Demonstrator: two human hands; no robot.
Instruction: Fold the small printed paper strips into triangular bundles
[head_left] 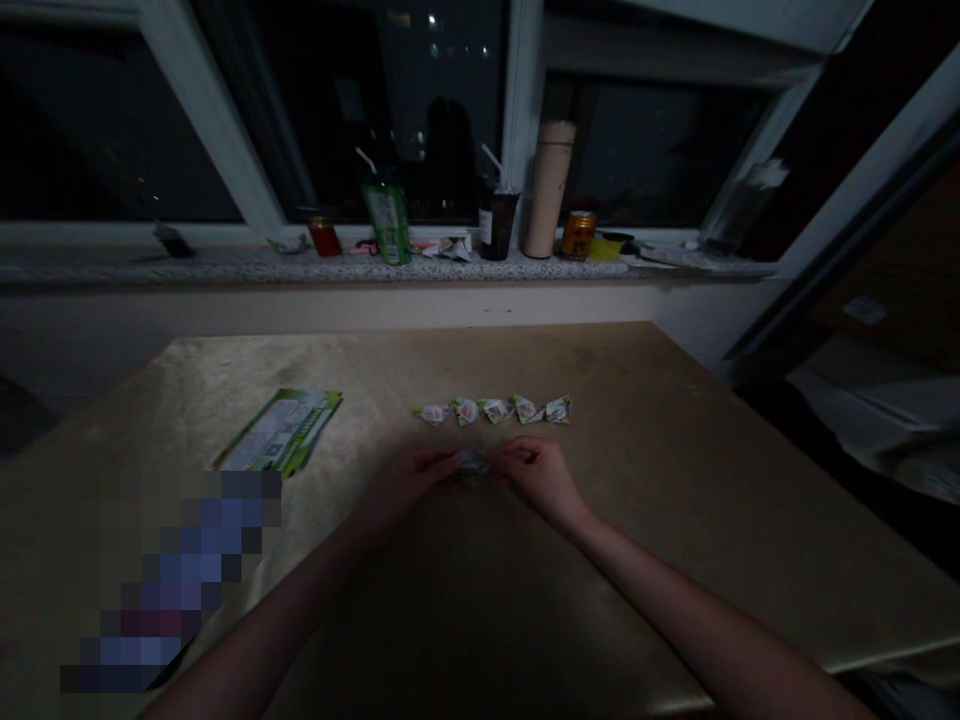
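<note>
Between my two hands is a small piece of folded printed paper point(472, 462), white and green, in dim light. My left hand point(416, 480) pinches its left end, and my right hand point(536, 475) pinches its right end with thumb and fingers. Just beyond my hands, a row of several small folded paper pieces point(495, 410) lies on the table, in the same white and green print. Off to the left rests a stack of flat green and white printed sheets point(281, 430). My fingers cover the ends of the held piece, so its exact shape is unclear.
A tan cloth covers the table point(637, 400). Behind it, the stone windowsill point(247, 262) bears a green cup point(388, 222), a dark drink cup point(498, 225), a tall pale flask point(549, 190), a gold can point(578, 236) and a red jar point(324, 237). A blurred-out item point(202, 550) lies left.
</note>
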